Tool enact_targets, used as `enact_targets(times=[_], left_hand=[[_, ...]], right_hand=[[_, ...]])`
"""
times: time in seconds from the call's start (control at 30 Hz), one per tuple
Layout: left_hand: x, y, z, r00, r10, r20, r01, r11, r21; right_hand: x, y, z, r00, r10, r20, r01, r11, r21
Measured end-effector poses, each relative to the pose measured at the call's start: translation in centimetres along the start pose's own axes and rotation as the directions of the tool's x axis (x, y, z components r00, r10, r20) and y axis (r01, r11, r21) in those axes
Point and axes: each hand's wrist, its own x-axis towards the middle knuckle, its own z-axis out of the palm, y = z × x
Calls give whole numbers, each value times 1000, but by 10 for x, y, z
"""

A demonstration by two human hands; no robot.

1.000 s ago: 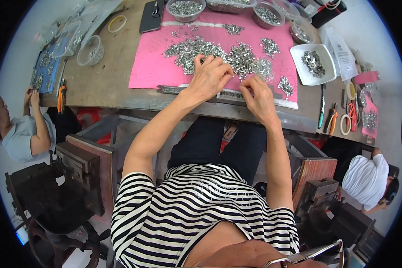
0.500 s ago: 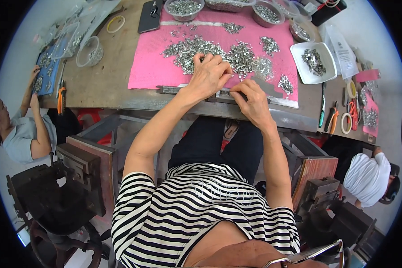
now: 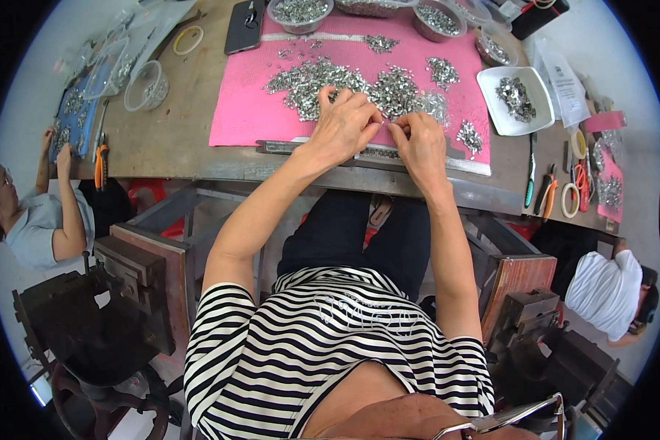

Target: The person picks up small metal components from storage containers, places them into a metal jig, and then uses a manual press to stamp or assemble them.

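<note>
My left hand (image 3: pixel 345 123) hovers over the near side of a heap of small shiny metal pieces (image 3: pixel 317 81). Its thumb and forefinger are pinched together at the right. Facing it, my right hand (image 3: pixel 424 147) also has thumb and fingertips closed, almost meeting the left fingertips. Whatever lies between the fingers is too small to name. Just below both hands, along the table's front edge, runs a long narrow metal bar (image 3: pixel 381 154) with a row of small pieces along it. The right hand partly covers the bar.
A pink mat (image 3: pixel 242 110) holds several smaller piles. Tubs of metal pieces (image 3: pixel 301 28) line its far edge, beside a dark phone (image 3: pixel 243 29). Rightward are a white square dish (image 3: pixel 488 95), orange-handled pliers (image 3: pixel 545 194) and a tape roll (image 3: pixel 570 200). People work on both sides.
My right hand has lifted off the metal bar and moved away from me, up to the left fingertips. The left hand has hardly moved.
</note>
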Motion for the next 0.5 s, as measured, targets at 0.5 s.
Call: enact_targets(times=[0.5], left_hand=[[-34,28,-10,1000,-7,-23,4,992,-127]], right_hand=[[-7,8,-17,999,29,28,-34,979,203]])
